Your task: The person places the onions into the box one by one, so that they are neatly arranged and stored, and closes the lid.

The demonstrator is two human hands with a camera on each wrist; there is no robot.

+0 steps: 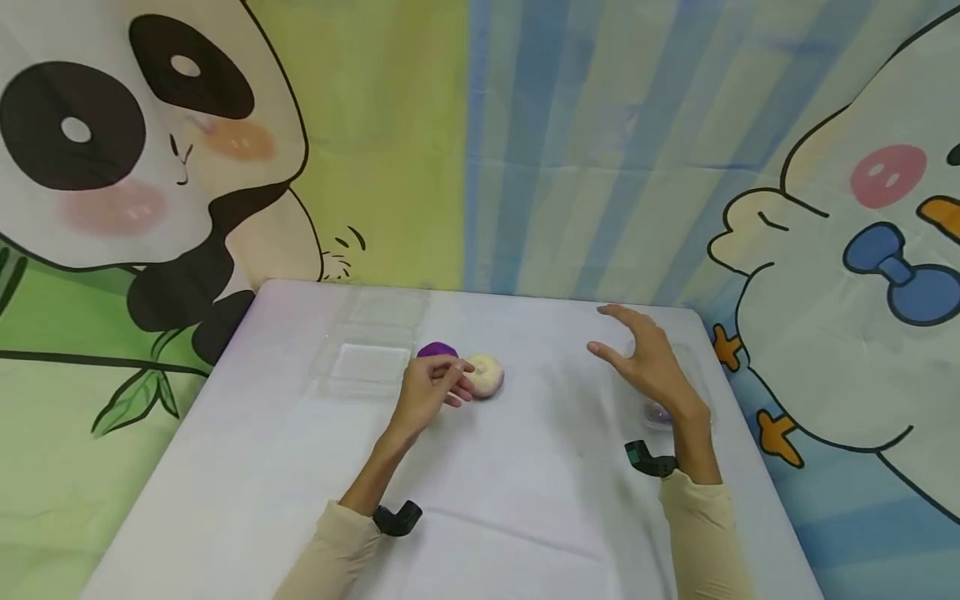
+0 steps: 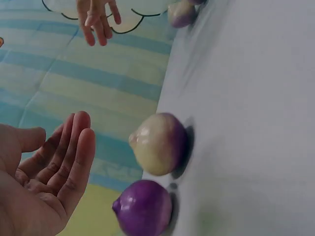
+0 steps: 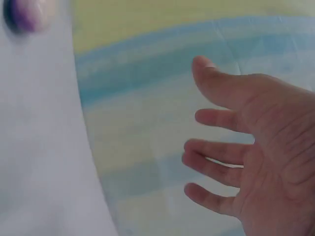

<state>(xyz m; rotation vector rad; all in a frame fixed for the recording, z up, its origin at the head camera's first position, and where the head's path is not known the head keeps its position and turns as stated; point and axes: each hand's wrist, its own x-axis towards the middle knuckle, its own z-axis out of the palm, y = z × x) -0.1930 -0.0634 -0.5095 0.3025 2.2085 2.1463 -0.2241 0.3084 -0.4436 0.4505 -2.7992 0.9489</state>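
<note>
On the white surface [image 1: 517,467], a purple bulb [image 1: 437,349] and a pale bulb [image 1: 483,377] sat side by side left of centre, toward the far edge. Just left of them lay an opened clear box [image 1: 369,363]; at the right, a clear container [image 1: 699,379] was partly hidden below the right grip [image 1: 651,358], with something purple at its near end.

Neither grip was holding anything. The left grip [image 1: 431,385] had its fingers loosely bent and its thumb apart from them, near the two bulbs; the right one was spread wide in the air.

Both bulbs looked firm, light enough for one hand, and rather slippery, judging by their gloss; whether they were real or moulded could not be told. Their round sides seemed likely to roll under a push, so the best hold would be fingers and thumb around the widest part, clear of the small pointed tip.

The head view alone showed the opened box clearly. The left wrist view revealed a gap between fingers and bulbs, the pale bulb's purple side, and another two-toned bulb [image 2: 182,14] farther right. The right wrist view bared the right palm, empty.
</note>
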